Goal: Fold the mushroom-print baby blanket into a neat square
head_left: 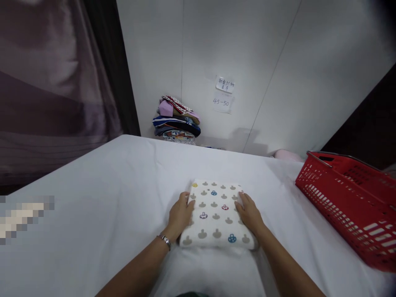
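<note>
A folded white cloth with grey and coloured mushroom-like prints (216, 216) lies on the white-covered table (108, 194) in front of me. My left hand (181, 214) grips its left edge, fingers curled over the top; a metal watch sits on that wrist. My right hand (249, 212) holds the right edge the same way, fingers resting on the cloth.
A red plastic basket (349, 202) stands at the right of the table. A stack of folded clothes (177, 119) sits at the far edge against the white wall, near paper notes (223, 94). A dark curtain (55, 82) hangs at the left.
</note>
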`<state>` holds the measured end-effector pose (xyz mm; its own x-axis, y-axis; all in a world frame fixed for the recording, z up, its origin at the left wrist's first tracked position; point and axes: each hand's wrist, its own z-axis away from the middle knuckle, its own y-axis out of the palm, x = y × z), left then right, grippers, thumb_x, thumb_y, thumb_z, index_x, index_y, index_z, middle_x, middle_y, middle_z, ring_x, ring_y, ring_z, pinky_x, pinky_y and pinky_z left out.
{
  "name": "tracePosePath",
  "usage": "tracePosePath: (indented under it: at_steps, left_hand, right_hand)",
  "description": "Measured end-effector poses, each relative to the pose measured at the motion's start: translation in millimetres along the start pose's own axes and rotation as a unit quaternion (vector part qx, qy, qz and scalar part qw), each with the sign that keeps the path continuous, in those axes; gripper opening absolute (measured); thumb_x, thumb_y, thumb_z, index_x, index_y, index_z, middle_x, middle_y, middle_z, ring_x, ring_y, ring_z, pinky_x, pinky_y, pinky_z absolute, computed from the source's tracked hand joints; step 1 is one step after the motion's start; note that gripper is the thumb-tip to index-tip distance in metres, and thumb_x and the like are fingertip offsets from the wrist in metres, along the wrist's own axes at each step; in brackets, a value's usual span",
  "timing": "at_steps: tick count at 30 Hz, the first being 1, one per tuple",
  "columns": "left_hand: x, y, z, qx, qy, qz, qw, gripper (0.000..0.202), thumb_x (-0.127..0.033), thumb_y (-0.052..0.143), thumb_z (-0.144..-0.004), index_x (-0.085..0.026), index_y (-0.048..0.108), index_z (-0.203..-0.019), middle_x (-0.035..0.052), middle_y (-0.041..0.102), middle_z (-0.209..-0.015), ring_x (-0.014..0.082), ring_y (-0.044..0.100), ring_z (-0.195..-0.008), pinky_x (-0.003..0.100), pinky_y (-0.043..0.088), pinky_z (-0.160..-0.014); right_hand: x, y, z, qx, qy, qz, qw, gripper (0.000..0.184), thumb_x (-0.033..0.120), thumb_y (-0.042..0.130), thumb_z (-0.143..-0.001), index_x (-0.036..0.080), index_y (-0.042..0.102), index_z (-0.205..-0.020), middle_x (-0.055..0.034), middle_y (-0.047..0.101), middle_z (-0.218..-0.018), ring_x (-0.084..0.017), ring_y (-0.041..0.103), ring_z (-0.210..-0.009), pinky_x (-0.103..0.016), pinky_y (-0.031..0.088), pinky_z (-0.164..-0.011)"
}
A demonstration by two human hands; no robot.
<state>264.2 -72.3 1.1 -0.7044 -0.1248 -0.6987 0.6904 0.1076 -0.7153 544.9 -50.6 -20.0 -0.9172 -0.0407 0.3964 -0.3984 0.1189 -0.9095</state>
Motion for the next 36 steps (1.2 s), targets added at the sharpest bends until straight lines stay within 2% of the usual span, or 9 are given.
tracePosePath:
  at_steps: [6,8,11,14,18,25,29,34,36]
  left_hand:
    - [-4.3,-4.1,0.4,-0.068,0.08,-0.076,0.992,0.045,-0.039,0.039,-0.087,-0.015,0.043,-0.124,0.013,0.058,-0.118,0.0247,0.054,-0.109,0.038,0.043,-0.088]
    - [-9.1,-3.8,4.4,-0.096,0.168,-0.11,0.975,0.05,-0.04,0.039,-0.088,-0.014,0.038,-0.131,0.0141,0.045,-0.136,0.0252,0.039,-0.127,0.041,0.032,-0.103]
    - [-11.7,3.7,10.1,-0.036,0.245,-0.155,0.956,0.056,-0.041,0.039,-0.088,-0.016,0.035,-0.137,0.0099,0.026,-0.15,0.0244,0.016,-0.139,0.046,0.014,-0.113]
    - [-6.1,15.1,11.7,0.043,0.191,-0.17,0.966,0.065,-0.049,0.038,-0.086,-0.014,0.032,-0.141,0.0108,0.02,-0.151,0.026,0.012,-0.14,0.049,0.013,-0.113]
    - [3.3,22.3,11.4,0.062,0.128,-0.142,0.98,0.071,-0.056,0.032,-0.086,-0.014,0.027,-0.143,0.008,0.014,-0.153,0.0254,0.007,-0.141,0.048,0.015,-0.113]
    - [6.1,16.8,6.6,0.039,0.114,-0.037,0.992,0.057,-0.049,0.029,-0.09,-0.017,0.039,-0.136,0.0074,0.024,-0.151,0.0232,0.017,-0.139,0.041,0.019,-0.113]
    - [2.4,8.0,-19.1,0.007,0.05,0.004,0.999,0.057,-0.048,0.037,-0.087,-0.015,0.039,-0.133,0.0153,0.039,-0.142,0.0258,0.036,-0.131,0.039,0.031,-0.106]
    - [-4.1,-1.9,-56.4,0.066,-0.073,0.039,0.994,0.074,-0.053,0.054,-0.076,-0.008,0.036,-0.132,0.0229,0.051,-0.129,0.0325,0.05,-0.119,0.041,0.041,-0.095]
    - [-4.8,-4.1,-63.3,0.077,-0.093,0.05,0.991,0.078,-0.051,0.059,-0.072,-0.006,0.036,-0.131,0.0247,0.049,-0.13,0.0333,0.05,-0.118,0.041,0.042,-0.093]
  right_hand:
    - [0.4,2.7,-2.3,-0.001,-0.019,0.058,0.998,0.055,0.039,0.034,-0.091,0.011,0.037,-0.138,-0.0167,0.031,-0.146,-0.028,0.027,-0.135,-0.042,0.03,-0.105]
    - [6.6,0.3,-2.0,-0.017,-0.023,0.097,0.995,0.055,0.039,0.035,-0.091,0.011,0.037,-0.139,-0.0161,0.024,-0.149,-0.029,0.019,-0.138,-0.046,0.026,-0.106]
    - [19.2,-4.6,-0.7,-0.011,-0.054,0.128,0.99,0.057,0.042,0.034,-0.091,0.013,0.033,-0.141,-0.0125,0.016,-0.152,-0.027,0.01,-0.14,-0.049,0.016,-0.109]
    - [27.9,-5.4,1.0,0.048,-0.087,0.116,0.988,0.064,0.052,0.031,-0.091,0.016,0.028,-0.144,-0.0091,0.014,-0.153,-0.025,0.007,-0.14,-0.049,0.013,-0.11]
    - [26.0,0.6,2.2,0.103,-0.069,0.08,0.989,0.068,0.059,0.029,-0.089,0.018,0.028,-0.144,-0.0078,0.014,-0.153,-0.025,0.007,-0.141,-0.052,0.014,-0.109]
    - [-2.6,9.5,-6.1,0.029,-0.013,-0.14,0.99,0.061,0.048,0.039,-0.088,0.014,0.039,-0.138,-0.0121,0.022,-0.15,-0.023,0.016,-0.139,-0.043,0.019,-0.112]
    - [-9.8,-1.2,-17.0,0.008,0.112,-0.266,0.957,0.064,0.042,0.054,-0.08,0.02,0.038,-0.138,-0.0107,0.045,-0.138,-0.026,0.043,-0.126,-0.044,0.034,-0.105]
    - [-4.1,-26.8,-33.8,0.109,0.219,-0.399,0.884,0.089,0.041,0.066,-0.074,0.015,0.019,-0.145,-0.0175,0.055,-0.126,-0.025,0.063,-0.099,-0.038,0.053,-0.082]
    - [-3.3,-34.9,-40.1,0.14,0.238,-0.422,0.863,0.088,0.042,0.068,-0.072,0.014,0.024,-0.142,-0.0188,0.056,-0.125,-0.025,0.064,-0.097,-0.038,0.054,-0.077]
